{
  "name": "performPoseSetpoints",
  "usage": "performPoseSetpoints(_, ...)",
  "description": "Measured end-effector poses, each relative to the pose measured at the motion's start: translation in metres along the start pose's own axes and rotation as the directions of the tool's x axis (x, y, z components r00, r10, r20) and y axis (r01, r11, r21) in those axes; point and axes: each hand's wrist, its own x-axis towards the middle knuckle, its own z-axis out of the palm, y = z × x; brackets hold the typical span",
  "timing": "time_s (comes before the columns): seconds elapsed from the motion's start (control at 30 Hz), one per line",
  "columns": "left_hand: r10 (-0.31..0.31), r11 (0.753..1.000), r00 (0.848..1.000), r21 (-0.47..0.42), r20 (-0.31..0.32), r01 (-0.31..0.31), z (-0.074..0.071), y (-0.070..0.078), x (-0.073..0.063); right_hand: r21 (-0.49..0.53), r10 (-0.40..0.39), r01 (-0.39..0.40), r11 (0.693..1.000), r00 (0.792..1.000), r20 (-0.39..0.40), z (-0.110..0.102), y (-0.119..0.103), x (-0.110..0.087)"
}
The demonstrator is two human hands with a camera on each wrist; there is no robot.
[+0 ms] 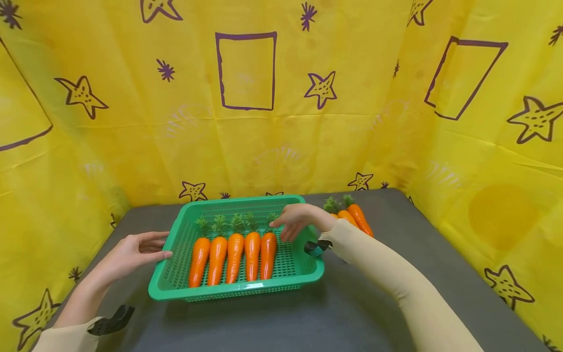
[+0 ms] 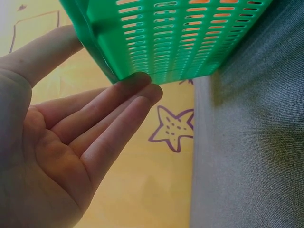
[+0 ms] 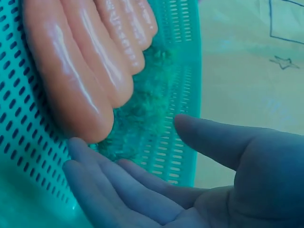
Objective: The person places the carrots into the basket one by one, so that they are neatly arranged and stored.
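Observation:
A green plastic basket (image 1: 290, 281) with slotted walls stands on the table. Several orange carrots (image 1: 235, 256) with green leafy tops lie side by side in it, tops toward the back. At the left rim is my left hand (image 1: 132, 254), its thumb over the edge and its fingers against the outer wall (image 2: 147, 47), holding the basket lightly. My right hand (image 1: 301, 220) hovers inside the basket's right part, beside the leafy top of the rightmost carrot (image 1: 268, 254). Its thumb and fingers stand apart, with nothing between them, fingertips close to that carrot's thick end in the right wrist view.
More carrots (image 1: 360, 220) lie on the dark grey table (image 1: 347, 313) right of the basket, partly hidden behind my right forearm. Yellow cloth walls (image 1: 246, 151) with purple drawings rise at the back and both sides.

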Motion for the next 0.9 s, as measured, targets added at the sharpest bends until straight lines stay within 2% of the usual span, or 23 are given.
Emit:
performPoseSetpoints(0.2, -0.002, 1.000, 1.000, 0.026, -0.001, 0.002, -0.002, -0.001, -0.002, 0.067, -0.113, 0.113, 0.991, 0.994, 0.007, -0.008, 0.001, -0.017)
performPoseSetpoints(0.43, -0.005, 0.999, 1.000, 0.037, -0.005, 0.005, -0.003, -0.001, 0.000, 0.118, -0.264, 0.264, 0.957, 0.964, -0.019, -0.033, 0.011, -0.042)
performPoseSetpoints(0.7, -0.010, 0.999, 1.000, 0.042, -0.001, 0.010, -0.002, -0.001, 0.000, 0.119, -0.310, 0.324, 0.938, 0.942, -0.127, -0.060, 0.041, -0.056)
performPoseSetpoints(0.9, -0.014, 0.999, 1.000, 0.041, 0.003, 0.014, 0.001, -0.001, 0.001, 0.139, -0.294, 0.322, 0.936, 0.937, -0.188, -0.074, 0.065, -0.067)
